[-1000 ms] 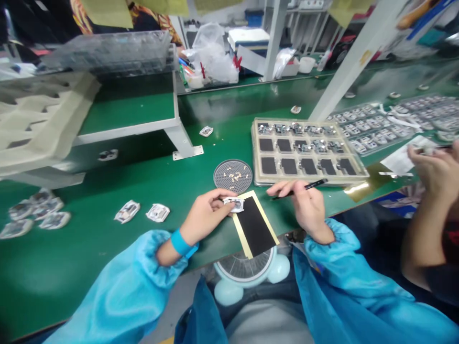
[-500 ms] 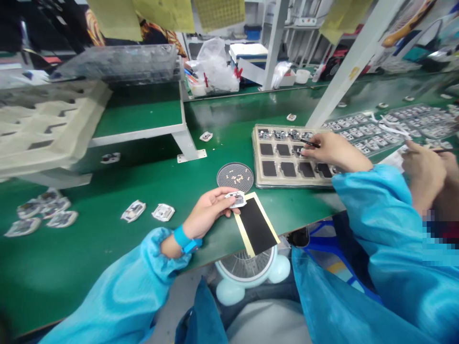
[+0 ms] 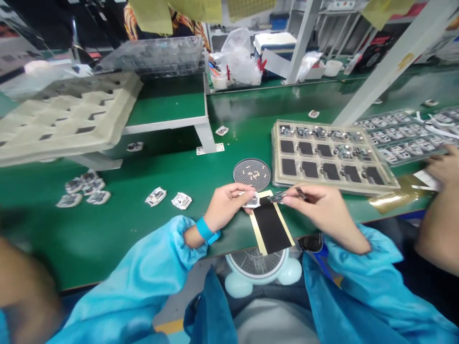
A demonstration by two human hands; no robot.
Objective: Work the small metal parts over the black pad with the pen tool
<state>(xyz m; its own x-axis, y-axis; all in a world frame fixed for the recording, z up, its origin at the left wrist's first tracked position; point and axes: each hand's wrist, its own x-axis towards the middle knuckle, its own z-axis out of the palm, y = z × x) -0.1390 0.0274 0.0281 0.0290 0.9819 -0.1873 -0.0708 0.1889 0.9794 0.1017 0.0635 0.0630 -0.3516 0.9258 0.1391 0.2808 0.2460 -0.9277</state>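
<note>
Between its thumb and fingers, my left hand (image 3: 226,208) holds a small white-framed device casing (image 3: 254,201). Just to the right, my right hand (image 3: 324,210) pinches a small dark circuit board (image 3: 277,197) and brings its end close to the casing. A thin dark tool (image 3: 300,193), perhaps tweezers, also sits in the right fingers. Below both hands lies a black sheet with pale yellow edges (image 3: 274,230). A round perforated grey dish (image 3: 238,179) with several tiny tan pieces stands just beyond the left hand.
A compartment tray (image 3: 333,187) with boards and dark pads stands at right. More casings (image 3: 182,200) lie at left. A white-legged shelf (image 3: 206,138) carries a moulded tray (image 3: 118,117). Other people's arms show at the left edge (image 3: 25,286) and right edge (image 3: 439,224).
My right hand has come from the compartment tray toward my left hand, now with a circuit board in its fingers. The view has shifted left; my left hand still holds the casing.
</note>
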